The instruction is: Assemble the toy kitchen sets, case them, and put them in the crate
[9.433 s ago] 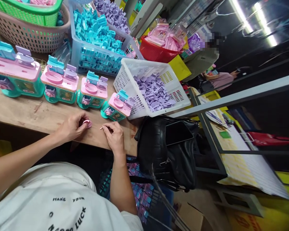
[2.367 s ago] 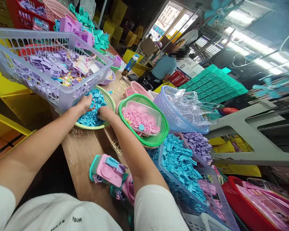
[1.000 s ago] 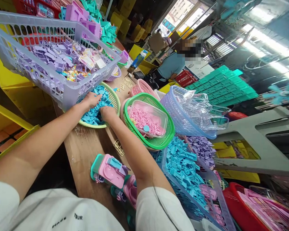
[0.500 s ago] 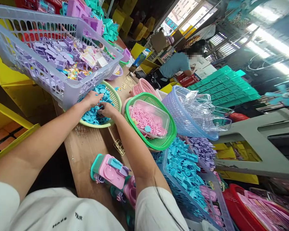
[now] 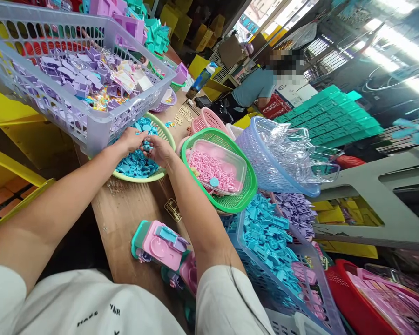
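A round pale-yellow basket (image 5: 168,135) full of small blue plastic parts (image 5: 137,164) stands on the wooden table. Over its middle, my left hand (image 5: 131,140) has its fingers pinched together. My right hand (image 5: 157,150) is curled just beside it, fingertips close to the left ones. Whatever sits between the fingers is too small and too covered to make out. Nearer my body, a pink and teal toy piece (image 5: 162,244) with blue and purple parts lies on the table. A gold-coloured flat frame piece (image 5: 173,209) is by my right forearm.
A large lavender crate (image 5: 103,128) of purple parts overhangs the basket at left. At right are a green basket (image 5: 253,186) with a tub of pink pieces, a blue basket (image 5: 261,149) of clear plastic, and a crate of blue parts (image 5: 265,246). A person (image 5: 253,88) sits farther back.
Both hands have lifted slightly from among the blue parts and come together, fingertips meeting. The right hand has turned toward the left. The view has shifted a little.
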Motion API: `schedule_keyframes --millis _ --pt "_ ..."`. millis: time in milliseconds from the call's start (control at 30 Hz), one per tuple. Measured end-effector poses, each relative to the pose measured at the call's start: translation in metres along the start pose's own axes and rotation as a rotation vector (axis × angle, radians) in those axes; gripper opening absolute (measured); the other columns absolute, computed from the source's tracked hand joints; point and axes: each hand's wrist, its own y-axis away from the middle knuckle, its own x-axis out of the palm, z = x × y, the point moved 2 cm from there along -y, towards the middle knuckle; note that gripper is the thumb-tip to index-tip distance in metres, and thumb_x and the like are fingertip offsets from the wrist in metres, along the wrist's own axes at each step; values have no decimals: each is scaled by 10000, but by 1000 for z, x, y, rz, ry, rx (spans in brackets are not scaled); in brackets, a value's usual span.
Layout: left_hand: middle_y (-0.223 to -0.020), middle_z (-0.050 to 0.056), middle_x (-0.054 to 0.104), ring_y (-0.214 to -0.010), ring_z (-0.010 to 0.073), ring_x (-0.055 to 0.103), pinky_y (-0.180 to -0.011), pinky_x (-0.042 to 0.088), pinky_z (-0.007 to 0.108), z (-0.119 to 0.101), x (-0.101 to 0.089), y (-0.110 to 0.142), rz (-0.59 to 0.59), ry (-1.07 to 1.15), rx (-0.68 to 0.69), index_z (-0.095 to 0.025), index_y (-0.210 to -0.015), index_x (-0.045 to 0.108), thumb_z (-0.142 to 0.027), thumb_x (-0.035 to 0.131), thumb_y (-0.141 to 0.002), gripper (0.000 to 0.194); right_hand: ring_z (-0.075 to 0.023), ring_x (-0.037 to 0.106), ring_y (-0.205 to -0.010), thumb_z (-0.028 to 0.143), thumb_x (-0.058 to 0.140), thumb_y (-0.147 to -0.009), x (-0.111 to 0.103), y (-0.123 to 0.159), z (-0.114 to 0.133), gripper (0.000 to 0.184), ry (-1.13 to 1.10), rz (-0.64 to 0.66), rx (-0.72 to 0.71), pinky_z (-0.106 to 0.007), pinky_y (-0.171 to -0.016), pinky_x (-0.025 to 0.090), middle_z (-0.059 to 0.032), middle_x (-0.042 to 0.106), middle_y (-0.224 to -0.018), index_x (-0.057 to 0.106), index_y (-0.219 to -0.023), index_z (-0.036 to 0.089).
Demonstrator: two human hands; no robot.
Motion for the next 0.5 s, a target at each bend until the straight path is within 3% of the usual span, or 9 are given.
schedule_keyframes --millis 100,200,300,333,400,500 --pt "-727 45 650 -635 150 627 -578 440 236 1 0 -1 7 -13 2 -165 -856 671 -388 509 -1006 314 -59 523 -577 310 519 -980 -1 1 0 159 11 -31 -4 -140 -520 395 56 559 -754 481 -859 215" --pt "-755 40 669 -645 143 621 -567 431 224 2 1 -4 -15 -47 16 -166 -896 679 -392 524 -994 291 -56 420 -504 311 541 -981 0 1 -4 203 309 -27 6 -156 -498 355 72 519 -676 530 -815 195" --pt "-761 37 677 -686 147 629 -596 437 218 3 0 -5 -51 -107 27 -170 -887 671 -385 544 -985 268 -77 511 -548 150 580 -910 3 1 -6 100 806 154 -13 -174 -582 446 44 629 -693 669 -864 161" --pt "-763 39 681 -700 150 635 -609 442 219 2 0 -5 -60 -124 31 -172 -875 666 -384 548 -984 266 -89 560 -588 99 566 -886 3 1 -5 152 935 173 -30 -181 -626 475 24 682 -743 706 -909 153" --pt "-770 43 688 -726 160 647 -636 455 224 1 0 -5 -65 -151 39 -176 -848 658 -383 550 -983 270 -120 631 -674 48 504 -873 0 -2 -1 303 1079 105 -67 -206 -704 510 -26 751 -884 732 -1053 132" --pt "-778 51 696 -778 178 665 -682 476 228 0 -1 -4 -67 -192 54 -180 -833 654 -373 551 -977 261 -171 689 -874 37 416 -893 -4 -4 8 433 1127 -17 -112 -255 -844 528 -99 759 -1089 687 -1227 88"
